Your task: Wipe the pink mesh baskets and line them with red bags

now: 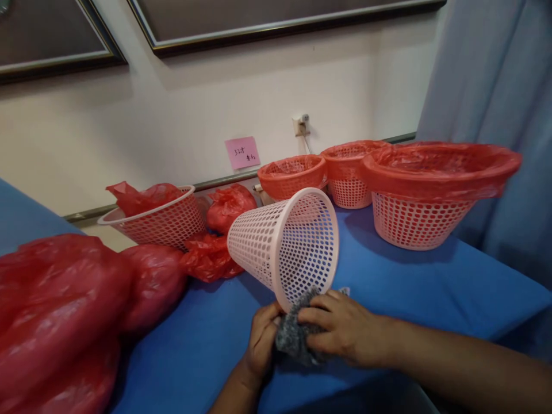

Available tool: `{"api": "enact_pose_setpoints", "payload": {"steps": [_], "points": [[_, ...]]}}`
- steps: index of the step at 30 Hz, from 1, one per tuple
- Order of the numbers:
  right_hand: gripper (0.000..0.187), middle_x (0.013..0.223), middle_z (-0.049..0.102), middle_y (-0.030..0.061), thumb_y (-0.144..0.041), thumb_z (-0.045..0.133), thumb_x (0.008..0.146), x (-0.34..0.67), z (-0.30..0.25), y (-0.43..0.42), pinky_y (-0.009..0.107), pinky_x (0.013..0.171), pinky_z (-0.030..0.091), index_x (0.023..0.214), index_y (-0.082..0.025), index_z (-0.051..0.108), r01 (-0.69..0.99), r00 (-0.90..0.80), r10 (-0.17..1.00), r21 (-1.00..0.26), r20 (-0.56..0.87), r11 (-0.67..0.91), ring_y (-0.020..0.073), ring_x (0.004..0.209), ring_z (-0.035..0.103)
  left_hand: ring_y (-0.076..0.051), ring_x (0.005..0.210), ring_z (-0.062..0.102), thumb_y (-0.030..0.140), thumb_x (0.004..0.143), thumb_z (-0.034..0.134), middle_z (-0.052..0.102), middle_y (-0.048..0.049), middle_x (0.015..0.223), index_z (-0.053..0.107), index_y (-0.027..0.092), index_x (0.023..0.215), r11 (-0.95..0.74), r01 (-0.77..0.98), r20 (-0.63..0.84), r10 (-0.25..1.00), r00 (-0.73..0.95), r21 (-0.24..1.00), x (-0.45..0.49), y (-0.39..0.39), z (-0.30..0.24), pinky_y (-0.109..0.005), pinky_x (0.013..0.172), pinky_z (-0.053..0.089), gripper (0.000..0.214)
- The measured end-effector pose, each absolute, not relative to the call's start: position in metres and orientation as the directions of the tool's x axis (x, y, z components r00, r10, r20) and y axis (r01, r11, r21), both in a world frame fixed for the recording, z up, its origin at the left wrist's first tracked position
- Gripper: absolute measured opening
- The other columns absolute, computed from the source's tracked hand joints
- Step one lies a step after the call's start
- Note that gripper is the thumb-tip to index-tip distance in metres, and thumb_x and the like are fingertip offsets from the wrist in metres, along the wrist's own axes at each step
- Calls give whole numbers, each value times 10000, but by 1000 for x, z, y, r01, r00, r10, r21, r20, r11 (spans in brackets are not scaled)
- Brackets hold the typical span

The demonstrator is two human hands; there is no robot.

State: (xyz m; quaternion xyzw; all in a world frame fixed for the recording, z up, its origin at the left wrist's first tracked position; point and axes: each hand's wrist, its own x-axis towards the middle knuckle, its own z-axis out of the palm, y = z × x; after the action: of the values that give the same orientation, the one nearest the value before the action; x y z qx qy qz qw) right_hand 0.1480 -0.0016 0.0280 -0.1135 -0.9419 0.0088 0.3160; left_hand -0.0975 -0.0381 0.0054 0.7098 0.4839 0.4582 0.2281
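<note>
A pale pink perforated wastebasket point(259, 238) lies tipped on its side, its mouth turned toward me. My left hand point(261, 342) grips the lower edge of its rim, fingers closed. A dark grey fuzzy cloth point(297, 336) is bunched under my right hand point(340, 328), whose fingers are curled over it. The cloth presses against the bottom of the rim, right beside my left hand. Part of my left fingers is hidden behind the rim and the cloth.
Wastebaskets lined with red bags stand at the back right, the nearest a large basket point(420, 221). Full red plastic bags point(56, 299) crowd the left side. Behind them a basket point(159, 221) holds a red bag. A blue cloth point(194, 345) covers the table; a wall socket point(301, 125) is behind.
</note>
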Motion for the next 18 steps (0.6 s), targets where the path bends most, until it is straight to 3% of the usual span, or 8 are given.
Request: {"api": "enact_pose_setpoints", "payload": {"steps": [2, 4, 8, 11, 14, 16, 18], "points": [[73, 1253, 720, -44, -302, 738, 877, 158, 8, -3, 362, 769, 555, 944, -330, 729, 220, -803, 236, -95, 548, 971, 231, 968, 650, -166, 539, 569, 535, 1029, 361, 619, -46, 589, 656, 178, 705, -446, 358, 403, 895, 193, 820, -93, -39, 11, -280, 539, 491, 565], [120, 1239, 725, -17, -270, 740, 872, 165, -3, -3, 374, 757, 562, 979, -324, 740, 263, -820, 272, -90, 503, 960, 247, 979, 663, -136, 491, 498, 562, 1015, 405, 542, -11, 540, 627, 173, 686, -475, 321, 425, 879, 216, 819, -88, -39, 15, -256, 502, 430, 555], [310, 1322, 693, 37, -157, 689, 836, 172, -8, 4, 437, 903, 558, 1098, -306, 758, 398, -800, 450, -210, 397, 893, 286, 1137, 647, -99, 467, 435, 449, 908, 664, 495, 26, 515, 628, 161, 634, -488, 510, 499, 857, 126, 708, -84, -37, 14, -220, 472, 360, 398], [487, 1361, 664, 77, -90, 678, 712, 175, -12, 23, 467, 986, 533, 1153, -278, 762, 467, -705, 608, -406, 365, 786, 286, 1177, 638, -95, 443, 450, 362, 908, 655, 504, 23, 490, 615, 158, 583, -454, 599, 549, 836, 29, 660, -88, -35, 10, -212, 463, 366, 386], [502, 1251, 709, 94, -54, 628, 670, 182, -18, 58, 469, 1033, 516, 1111, -239, 779, 458, -493, 785, -654, 376, 602, 268, 1145, 662, -101, 429, 475, 330, 909, 638, 527, 14, 477, 615, 157, 564, -478, 642, 597, 801, 38, 600, -93, -34, 7, -212, 456, 379, 386], [418, 1129, 743, 84, -88, 634, 676, 191, -18, 86, 472, 1039, 519, 1046, -221, 775, 371, -206, 920, -843, 334, 389, 266, 1087, 685, -97, 415, 472, 308, 913, 631, 531, 14, 471, 623, 156, 572, -504, 660, 624, 778, 68, 557, -94, -34, 6, -210, 446, 370, 374], [422, 1111, 751, 84, -159, 653, 688, 199, -14, 112, 471, 1035, 528, 1100, -207, 733, 247, 72, 971, -947, 228, 204, 268, 1065, 694, -96, 410, 472, 293, 923, 623, 535, 15, 473, 638, 156, 592, -522, 674, 639, 763, 96, 522, -93, -34, 7, -210, 445, 370, 359]]}}
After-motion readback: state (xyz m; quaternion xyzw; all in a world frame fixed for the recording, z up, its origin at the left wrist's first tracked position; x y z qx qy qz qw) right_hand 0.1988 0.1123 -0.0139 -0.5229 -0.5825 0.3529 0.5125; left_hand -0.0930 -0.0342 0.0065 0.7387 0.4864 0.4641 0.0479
